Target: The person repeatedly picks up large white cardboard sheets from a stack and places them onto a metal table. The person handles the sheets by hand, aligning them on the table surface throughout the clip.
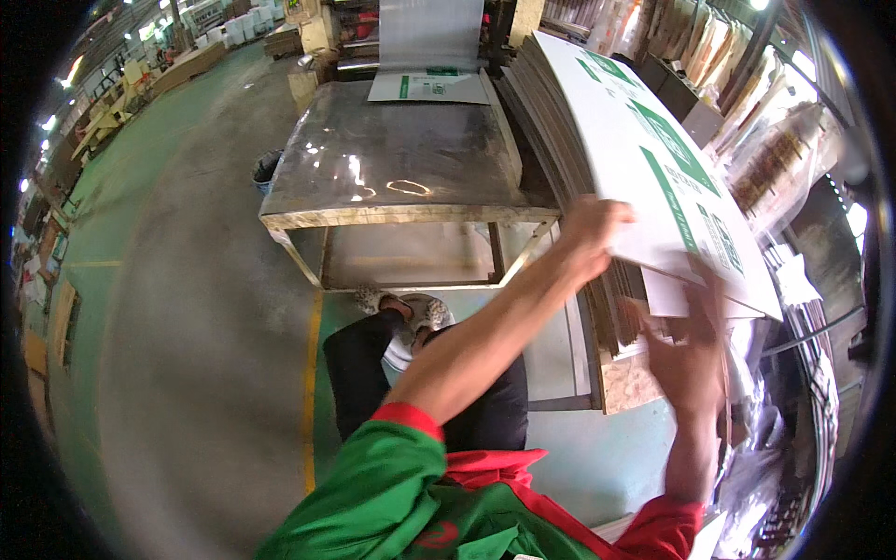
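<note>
A large white cardboard sheet point(616, 140) with green print lies tilted on top of a tall stack of flat cardboard sheets point(551, 121) to my right. My left hand point(595, 233) is closed on the near left corner of that sheet, with the forearm stretched across my lap. At the sheet's near edge is my right hand point(689, 350), smeared by motion. Its thumb stands apart from the fingers, which overlap the edge; no firm grip shows. Below the raised edge, more of the stack is visible.
Ahead stands a metal-topped table point(401, 163) with a pale frame. A smaller printed sheet point(434, 87) lies at its far end, beneath a machine's grey sheet point(429, 37). A dark bin point(268, 168) is left of the table. Plastic-wrapped bundles point(779, 163) crowd the right side.
</note>
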### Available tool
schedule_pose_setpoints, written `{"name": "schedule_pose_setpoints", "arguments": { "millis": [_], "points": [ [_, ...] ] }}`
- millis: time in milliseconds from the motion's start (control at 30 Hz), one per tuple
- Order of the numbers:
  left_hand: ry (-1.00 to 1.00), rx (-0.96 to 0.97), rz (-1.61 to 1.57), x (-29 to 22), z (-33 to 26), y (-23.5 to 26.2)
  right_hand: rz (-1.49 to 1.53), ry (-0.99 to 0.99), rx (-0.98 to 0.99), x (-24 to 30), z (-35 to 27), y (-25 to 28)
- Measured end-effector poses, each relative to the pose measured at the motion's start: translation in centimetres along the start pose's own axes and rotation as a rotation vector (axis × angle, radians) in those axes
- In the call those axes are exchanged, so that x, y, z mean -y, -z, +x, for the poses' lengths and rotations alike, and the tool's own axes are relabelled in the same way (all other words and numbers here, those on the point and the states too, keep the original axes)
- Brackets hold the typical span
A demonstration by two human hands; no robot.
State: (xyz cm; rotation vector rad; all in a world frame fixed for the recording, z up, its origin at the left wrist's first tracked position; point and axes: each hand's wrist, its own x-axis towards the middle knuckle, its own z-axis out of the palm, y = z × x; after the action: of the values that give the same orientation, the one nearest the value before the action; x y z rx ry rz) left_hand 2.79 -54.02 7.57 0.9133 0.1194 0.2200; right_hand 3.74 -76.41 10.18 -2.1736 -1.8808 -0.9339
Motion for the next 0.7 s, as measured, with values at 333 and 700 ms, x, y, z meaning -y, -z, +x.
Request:
{"name": "schedule_pose_setpoints", "arguments": {
  "millis": [333, 700],
  "points": [
    [0.251, -1.021, 0.340, 1.4, -48.6, 21.7, 1.173, -1.685, -0.580, 12.4, -17.4, -7.5],
    [0.456, -0.881, 0.534, 2.4, -28.0, 41.2, 1.638, -1.627, -0.187, 9.1, -9.5, -26.3]
  ]
}}
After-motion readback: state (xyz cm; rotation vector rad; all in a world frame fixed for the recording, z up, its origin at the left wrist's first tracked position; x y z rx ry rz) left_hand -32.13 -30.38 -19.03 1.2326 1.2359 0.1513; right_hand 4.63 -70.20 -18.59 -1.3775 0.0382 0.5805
